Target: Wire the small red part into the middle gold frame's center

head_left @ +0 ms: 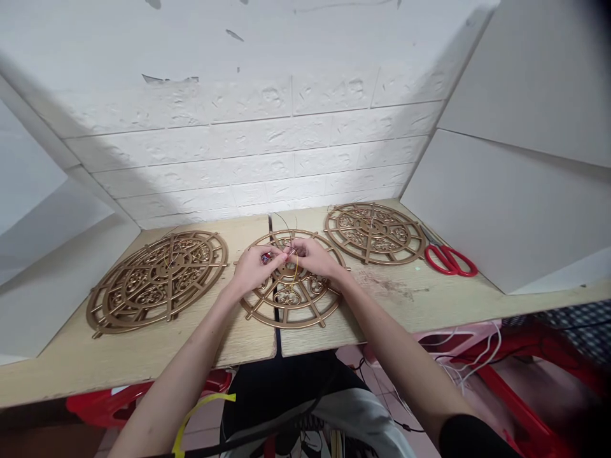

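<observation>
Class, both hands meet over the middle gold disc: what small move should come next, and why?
Probably the right hand should ease the yellow strand away from the dark strand: both show close to where its fingertips meet those of the left hand above the gold disc, so they might tangle. Exactly what the fingertips grip is too small to tell.

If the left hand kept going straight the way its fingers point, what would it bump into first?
Probably the right hand: the left hand points its fingers toward it, and their fingertips touch or nearly touch above the middle gold openwork disc. Exact depth there is hard to judge.
</observation>
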Demonstrator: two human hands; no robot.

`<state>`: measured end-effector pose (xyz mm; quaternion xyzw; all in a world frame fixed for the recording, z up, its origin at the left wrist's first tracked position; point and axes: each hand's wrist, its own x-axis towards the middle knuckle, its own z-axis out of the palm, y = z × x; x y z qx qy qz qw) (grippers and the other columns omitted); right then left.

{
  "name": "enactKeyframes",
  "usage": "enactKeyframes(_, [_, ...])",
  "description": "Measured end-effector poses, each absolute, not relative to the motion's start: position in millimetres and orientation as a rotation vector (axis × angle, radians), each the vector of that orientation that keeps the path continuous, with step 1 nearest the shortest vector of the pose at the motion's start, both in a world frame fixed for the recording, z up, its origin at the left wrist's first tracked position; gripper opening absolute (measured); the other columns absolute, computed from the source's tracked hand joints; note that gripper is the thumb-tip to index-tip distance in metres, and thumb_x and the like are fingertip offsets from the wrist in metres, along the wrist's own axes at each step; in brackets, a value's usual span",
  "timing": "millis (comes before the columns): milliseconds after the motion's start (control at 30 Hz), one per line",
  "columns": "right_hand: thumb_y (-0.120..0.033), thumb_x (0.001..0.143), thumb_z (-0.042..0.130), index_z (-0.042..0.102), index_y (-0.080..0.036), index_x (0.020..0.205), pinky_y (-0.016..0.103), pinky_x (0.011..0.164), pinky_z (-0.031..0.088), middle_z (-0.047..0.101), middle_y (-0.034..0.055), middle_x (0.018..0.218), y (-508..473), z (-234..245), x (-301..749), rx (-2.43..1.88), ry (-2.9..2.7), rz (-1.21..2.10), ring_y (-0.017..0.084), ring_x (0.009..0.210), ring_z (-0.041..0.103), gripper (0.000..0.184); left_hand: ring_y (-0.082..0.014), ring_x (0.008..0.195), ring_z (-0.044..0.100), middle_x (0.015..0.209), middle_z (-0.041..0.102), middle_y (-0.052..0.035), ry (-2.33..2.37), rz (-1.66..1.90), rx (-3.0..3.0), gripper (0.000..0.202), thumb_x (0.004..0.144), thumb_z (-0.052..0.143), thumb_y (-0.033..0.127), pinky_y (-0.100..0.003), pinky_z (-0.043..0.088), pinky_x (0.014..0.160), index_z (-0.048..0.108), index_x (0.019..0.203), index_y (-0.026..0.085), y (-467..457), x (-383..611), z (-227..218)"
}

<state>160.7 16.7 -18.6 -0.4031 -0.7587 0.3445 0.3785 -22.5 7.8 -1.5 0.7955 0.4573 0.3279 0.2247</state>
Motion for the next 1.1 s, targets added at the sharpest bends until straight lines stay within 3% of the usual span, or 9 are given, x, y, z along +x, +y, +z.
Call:
enactKeyframes(167, [-0.020,0.077,0.057,0.063,-0.012,0.087,0.026,0.068,0.048,0.066,0.0047,0.086,18,-20,163,-1.003,-1.862,0.928,0.015,0.075,0.060,0.014,-0.0147,0.064,0.059,0.073,0.069,-0.0013,1.283,0.876,2.247,0.026,0.078,0.057,0.039,-0.025,0.044,0.063,0.072,0.085,0.019,8,-24,-2])
enactKeyframes(333, [-0.020,0.076,0.061,0.057,-0.013,0.089,0.029,0.075,0.051,0.067,0.0054,0.087,19,-23,163,-0.917,-1.785,1.070,0.016,0.080,0.064,0.015,-0.0161,0.069,0.060,0.079,0.070,-0.0015,1.259,0.772,2.342,0.029,0.076,0.061,0.046,-0.026,0.043,0.066,0.072,0.086,0.021,9,-22,-6])
enactKeyframes(667, [-0.017,0.077,0.060,0.055,-0.014,0.091,0.023,0.067,0.049,0.068,0.0017,0.077,13,-15,162,-0.895,-1.691,1.221,0.012,0.071,0.064,0.016,-0.0185,0.070,0.062,0.081,0.072,-0.0034,1.320,0.701,2.451,0.028,0.083,0.053,0.042,-0.028,0.043,0.069,0.073,0.088,0.023,10,-20,-8])
enactKeyframes(900, [-0.026,0.071,0.068,0.059,-0.013,0.089,0.025,0.066,0.047,0.065,0.0028,0.080,16,-16,166,-0.884,-1.748,1.186,0.012,0.071,0.059,0.024,-0.0173,0.062,0.059,0.068,0.069,-0.0012,1.378,0.753,2.353,0.024,0.079,0.058,0.041,-0.027,0.044,0.065,0.073,0.082,0.024,11,-22,-9])
enactKeyframes(1100, [-0.033,0.063,0.076,0.057,-0.014,0.084,0.024,0.061,0.043,0.057,-0.0018,0.071,16,-21,162,-0.855,-1.858,1.210,0.011,0.064,0.052,0.034,-0.0189,0.070,0.062,0.071,0.070,-0.0009,1.401,0.793,2.345,0.019,0.078,0.057,0.036,-0.027,0.045,0.066,0.073,0.079,0.025,9,-20,-7])
